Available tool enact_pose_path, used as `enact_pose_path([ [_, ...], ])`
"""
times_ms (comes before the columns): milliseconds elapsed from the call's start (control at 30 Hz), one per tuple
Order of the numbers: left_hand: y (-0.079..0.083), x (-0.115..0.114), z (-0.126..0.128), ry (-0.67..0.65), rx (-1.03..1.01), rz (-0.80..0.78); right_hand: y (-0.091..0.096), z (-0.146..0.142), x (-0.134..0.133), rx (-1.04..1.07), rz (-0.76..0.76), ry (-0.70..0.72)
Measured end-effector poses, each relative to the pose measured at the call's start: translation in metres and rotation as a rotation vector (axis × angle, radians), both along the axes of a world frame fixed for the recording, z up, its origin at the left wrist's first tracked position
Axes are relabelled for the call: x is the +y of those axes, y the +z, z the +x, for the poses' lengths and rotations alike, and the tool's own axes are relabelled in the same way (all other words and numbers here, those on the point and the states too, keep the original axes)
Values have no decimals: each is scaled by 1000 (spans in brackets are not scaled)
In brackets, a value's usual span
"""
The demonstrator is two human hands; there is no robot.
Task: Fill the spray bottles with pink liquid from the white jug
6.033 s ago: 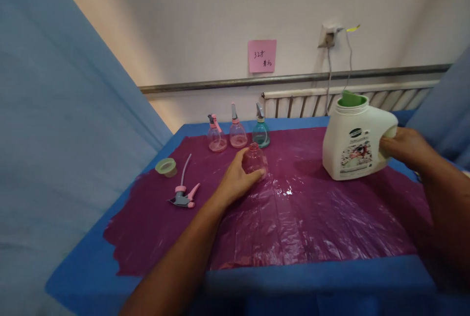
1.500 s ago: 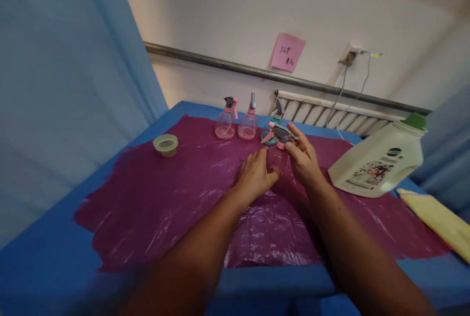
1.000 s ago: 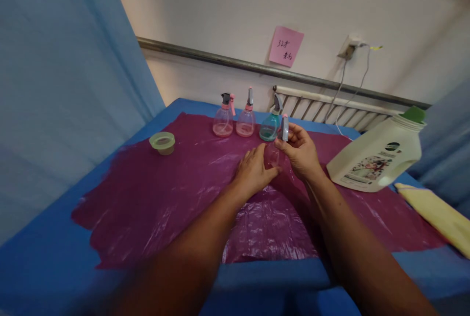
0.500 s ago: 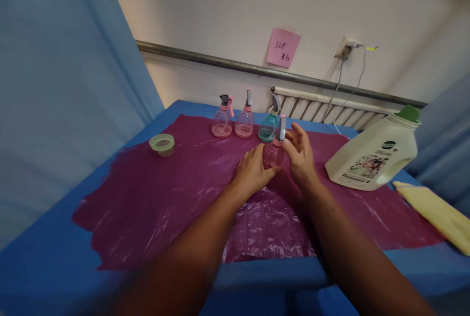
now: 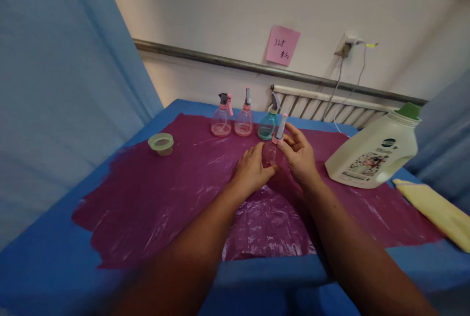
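Observation:
A small clear pink spray bottle [image 5: 270, 153] stands on the purple plastic sheet [image 5: 154, 198] in the middle of the table. My left hand [image 5: 251, 171] is wrapped round its body from the left. My right hand [image 5: 299, 157] pinches the pink collar of the grey spray head [image 5: 281, 127] on top of the bottle. The head sits on the bottle's neck, its trigger side facing away from me.
Three small spray bottles [image 5: 244, 121] stand in a row behind my hands. A green cap [image 5: 161, 143] lies at the left. A white detergent jug [image 5: 374, 154] with a green lid stands at the right, a yellow cloth [image 5: 433, 211] beyond it. Blue curtain [image 5: 55, 86] at left.
The detergent jug was put down and capped, and the spray head came off the sheet onto the bottle. In the last second my right hand has been turning the head on the neck.

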State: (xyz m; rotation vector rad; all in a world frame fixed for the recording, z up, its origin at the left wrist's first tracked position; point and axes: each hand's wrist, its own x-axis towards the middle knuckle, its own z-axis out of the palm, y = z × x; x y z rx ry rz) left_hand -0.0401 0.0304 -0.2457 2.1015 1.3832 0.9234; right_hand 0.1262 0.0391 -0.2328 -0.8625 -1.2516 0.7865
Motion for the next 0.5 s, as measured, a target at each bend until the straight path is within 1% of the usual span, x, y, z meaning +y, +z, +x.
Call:
enact_pose_path([
  [100,-1,0,0,2,-6,-2,-1,0,4,47,-4,-28],
  [233,-1,-1,0,7,3,-7,-6,0,8,30,-10,-68],
  [500,-1,0,-3,-4,9,24,-7,-6,7,75,-57,-125],
])
